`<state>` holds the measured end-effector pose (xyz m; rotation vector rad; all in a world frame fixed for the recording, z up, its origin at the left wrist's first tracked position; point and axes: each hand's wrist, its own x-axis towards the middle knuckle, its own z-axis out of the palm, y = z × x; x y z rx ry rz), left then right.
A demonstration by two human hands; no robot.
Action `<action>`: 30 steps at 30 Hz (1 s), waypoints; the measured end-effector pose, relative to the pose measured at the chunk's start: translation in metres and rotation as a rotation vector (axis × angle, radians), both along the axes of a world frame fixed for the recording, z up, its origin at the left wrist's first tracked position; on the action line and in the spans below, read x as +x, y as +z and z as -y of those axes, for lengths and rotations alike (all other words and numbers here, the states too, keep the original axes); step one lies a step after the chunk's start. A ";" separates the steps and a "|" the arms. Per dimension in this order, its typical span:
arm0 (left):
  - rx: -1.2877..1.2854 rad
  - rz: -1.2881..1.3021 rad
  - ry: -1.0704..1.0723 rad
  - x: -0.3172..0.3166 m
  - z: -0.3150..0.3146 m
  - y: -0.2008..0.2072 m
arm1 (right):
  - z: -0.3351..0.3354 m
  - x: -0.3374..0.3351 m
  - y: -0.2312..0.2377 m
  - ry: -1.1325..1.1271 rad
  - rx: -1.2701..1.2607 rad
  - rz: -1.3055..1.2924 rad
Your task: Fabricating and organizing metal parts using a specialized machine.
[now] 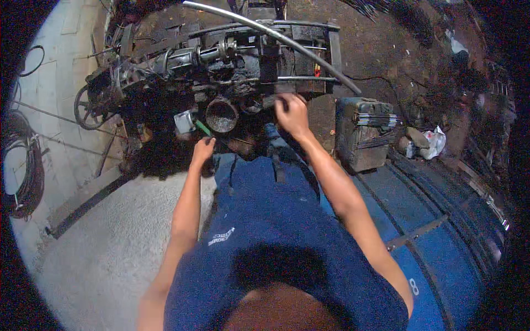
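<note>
My left hand (204, 149) is closed round the end of a tool with a green handle (202, 127). A pale, squarish piece (184, 122) sits at the handle's far end; its exact kind is unclear. Just right of it, a round dark metal container (222, 115) holds greyish material. My right hand (293, 114) is slightly blurred, its fingers curled at the near edge of a dark, greasy machine (243, 66) with rails. What those fingers hold, if anything, is hidden. A long metal tube (273, 34) slants across the machine, beyond both hands.
A handwheel (88, 107) projects at the machine's left. To the right stands a worn metal box (361, 138) with thin rods (378, 119) on top, beside a crumpled white bag (435, 142). Coiled cable (25, 165) hangs at far left. Blue panels (436, 265) lie at lower right.
</note>
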<state>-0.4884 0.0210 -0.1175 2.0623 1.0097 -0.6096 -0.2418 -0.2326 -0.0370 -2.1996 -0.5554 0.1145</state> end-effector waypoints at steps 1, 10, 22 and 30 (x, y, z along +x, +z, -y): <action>0.008 -0.002 0.000 0.004 0.006 0.014 | 0.021 -0.002 -0.021 -0.090 -0.091 -0.074; 0.002 0.224 -0.137 0.075 0.045 0.088 | 0.067 0.038 -0.110 -0.534 -0.404 -0.510; 0.027 0.232 0.009 0.067 0.041 0.131 | 0.110 -0.060 -0.049 -0.421 -0.218 -0.486; 0.060 0.477 0.009 0.059 -0.021 0.122 | 0.113 -0.102 0.031 -0.140 -0.234 -0.478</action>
